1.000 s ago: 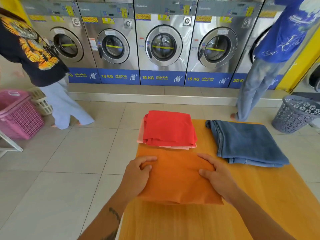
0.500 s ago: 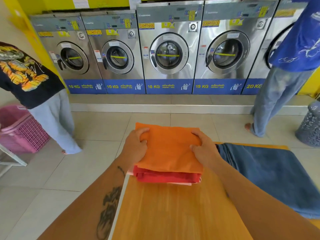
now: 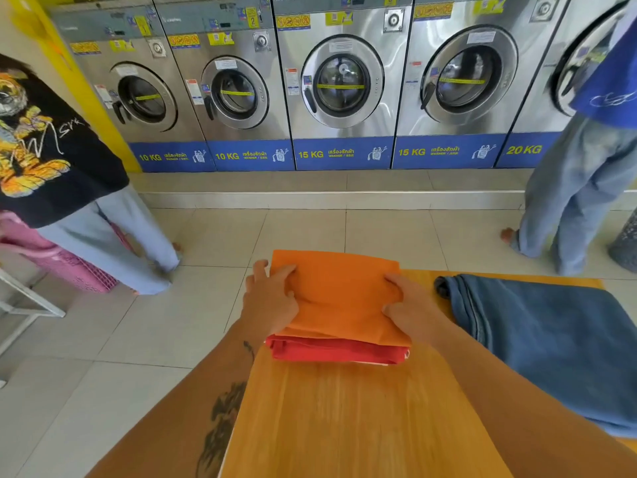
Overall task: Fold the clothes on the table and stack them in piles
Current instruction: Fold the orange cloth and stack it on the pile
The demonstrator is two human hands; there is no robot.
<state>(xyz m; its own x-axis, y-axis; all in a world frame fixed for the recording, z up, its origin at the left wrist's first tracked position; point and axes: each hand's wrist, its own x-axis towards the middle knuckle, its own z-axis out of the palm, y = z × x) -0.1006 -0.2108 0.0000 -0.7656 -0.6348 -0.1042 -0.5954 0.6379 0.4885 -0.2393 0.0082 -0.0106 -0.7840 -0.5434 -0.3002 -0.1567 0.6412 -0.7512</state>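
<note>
A folded orange cloth (image 3: pixel 341 291) lies on top of a folded red cloth (image 3: pixel 331 351) at the far left corner of the wooden table (image 3: pixel 351 419). My left hand (image 3: pixel 270 300) grips the orange cloth's left edge, thumb on top. My right hand (image 3: pixel 410 307) grips its right edge, fingers pressed into the fabric. A sliver of pale fabric shows under the red cloth. Folded blue jeans (image 3: pixel 551 343) lie to the right on the table, apart from the pile.
A row of steel washing machines (image 3: pixel 341 81) lines the far wall. One person in a black shirt (image 3: pixel 51 160) stands at left by a pink basket (image 3: pixel 72 270). Another in a blue shirt (image 3: pixel 593 188) stands at right, near a grey basket (image 3: pixel 625 246).
The orange cloth was lifted from the near table and set on the red pile. Over the last half second my hands stayed on its sides and the view moved closer.
</note>
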